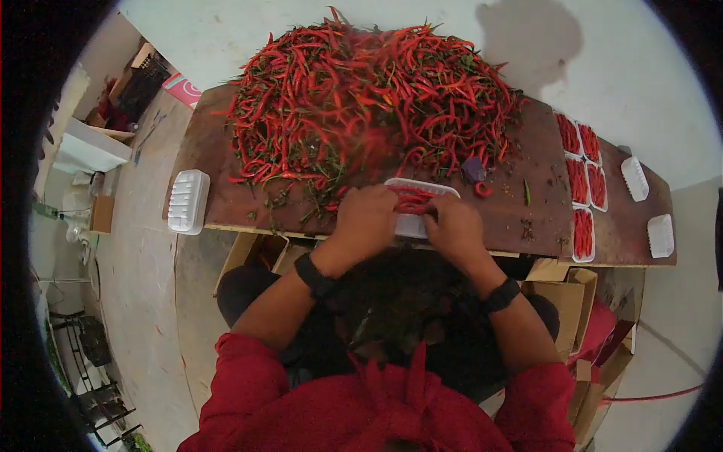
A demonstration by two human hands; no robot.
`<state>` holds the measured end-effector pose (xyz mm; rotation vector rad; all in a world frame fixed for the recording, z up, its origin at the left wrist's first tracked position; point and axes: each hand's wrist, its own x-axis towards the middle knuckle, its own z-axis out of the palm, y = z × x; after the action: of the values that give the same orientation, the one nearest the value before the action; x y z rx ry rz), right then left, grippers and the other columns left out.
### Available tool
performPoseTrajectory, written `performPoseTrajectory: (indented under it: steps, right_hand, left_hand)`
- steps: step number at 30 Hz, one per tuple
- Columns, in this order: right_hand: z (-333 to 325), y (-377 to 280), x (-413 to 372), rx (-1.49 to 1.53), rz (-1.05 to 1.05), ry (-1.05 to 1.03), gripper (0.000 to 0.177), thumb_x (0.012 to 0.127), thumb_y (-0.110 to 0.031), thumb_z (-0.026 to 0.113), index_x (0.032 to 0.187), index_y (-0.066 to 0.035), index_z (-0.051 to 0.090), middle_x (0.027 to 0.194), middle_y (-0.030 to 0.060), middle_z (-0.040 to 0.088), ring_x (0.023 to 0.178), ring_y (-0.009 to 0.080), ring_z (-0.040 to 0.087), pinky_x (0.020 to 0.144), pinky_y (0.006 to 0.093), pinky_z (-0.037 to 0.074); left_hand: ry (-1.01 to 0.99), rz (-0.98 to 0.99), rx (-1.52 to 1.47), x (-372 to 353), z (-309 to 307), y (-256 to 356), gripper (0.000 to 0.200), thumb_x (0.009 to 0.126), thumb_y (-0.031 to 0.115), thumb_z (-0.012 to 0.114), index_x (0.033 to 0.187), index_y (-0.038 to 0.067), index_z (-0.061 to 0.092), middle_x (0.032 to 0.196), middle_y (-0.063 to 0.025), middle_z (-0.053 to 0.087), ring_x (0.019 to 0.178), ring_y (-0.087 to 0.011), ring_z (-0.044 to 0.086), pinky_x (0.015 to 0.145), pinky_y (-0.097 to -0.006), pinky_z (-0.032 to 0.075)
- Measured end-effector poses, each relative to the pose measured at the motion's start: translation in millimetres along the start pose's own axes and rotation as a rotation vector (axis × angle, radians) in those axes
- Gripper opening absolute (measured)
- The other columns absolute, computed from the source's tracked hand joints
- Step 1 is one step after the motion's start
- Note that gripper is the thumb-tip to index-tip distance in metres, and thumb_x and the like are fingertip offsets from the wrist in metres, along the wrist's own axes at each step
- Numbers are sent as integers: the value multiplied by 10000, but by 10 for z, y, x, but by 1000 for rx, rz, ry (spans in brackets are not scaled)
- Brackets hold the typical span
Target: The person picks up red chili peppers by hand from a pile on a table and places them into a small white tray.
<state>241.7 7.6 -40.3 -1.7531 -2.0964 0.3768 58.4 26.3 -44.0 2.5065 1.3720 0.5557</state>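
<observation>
A white plastic tray lies at the table's front edge, partly filled with red chili peppers laid crosswise. My left hand is at the tray's left end, its fingers curled against the ends of the chilies. From the right, my right hand closes thumb and fingers on the other ends of the same chilies. The palms and some fingertips are hidden. Just beyond the tray rises a large heap of red chilies with green stems.
Several filled chili trays stand to the right. Beyond them are two white trays. White stacked trays sit at the table's left end. A purple object, a red ring and a green chili lie nearby. Cardboard boxes are below.
</observation>
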Motion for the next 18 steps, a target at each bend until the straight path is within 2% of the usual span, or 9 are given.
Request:
performPoseTrajectory:
  steps: [9,11,12,15,17,18]
  right_hand:
    - [0,-51,20,38,-19,31,180,710,-141,649,863,-57,607,862,150,596,809,346,589,691,436,467]
    - [-22,-86,33,42,1,8,179,711,-141,650,863,-59,607,862,148,595,800,346,589,687,436,467]
    - [-32,-100,37,45,20,-12,177,712,-142,652,864,-61,607,862,146,595,792,345,589,682,437,467]
    - [-46,-117,44,69,21,-10,171,714,-137,653,862,-65,608,860,143,595,779,343,592,674,437,468]
    - [-105,-163,48,75,11,-9,168,713,-136,655,859,-66,610,856,140,595,777,341,593,672,437,470]
    - [-118,-180,49,80,1,-7,165,712,-135,657,856,-68,612,853,138,596,774,339,595,670,436,471]
  left_hand:
    - [58,30,89,6,-35,6,170,715,162,618,845,63,571,823,-117,518,759,-317,553,665,-435,423]
    - [152,50,76,16,-47,29,85,653,87,579,733,72,554,765,-93,523,707,-290,550,622,-415,395]
    - [152,48,76,19,-56,34,85,653,87,579,733,72,554,765,-93,523,707,-290,550,622,-415,395]
    - [142,46,58,22,-68,29,99,651,84,582,745,69,559,767,-94,528,707,-289,554,621,-412,399]
    - [42,15,53,13,-62,14,198,728,167,620,887,64,565,856,-120,522,789,-311,553,675,-425,427]
    - [43,15,54,7,-53,5,198,728,167,620,887,64,565,856,-120,522,789,-311,553,675,-425,427]
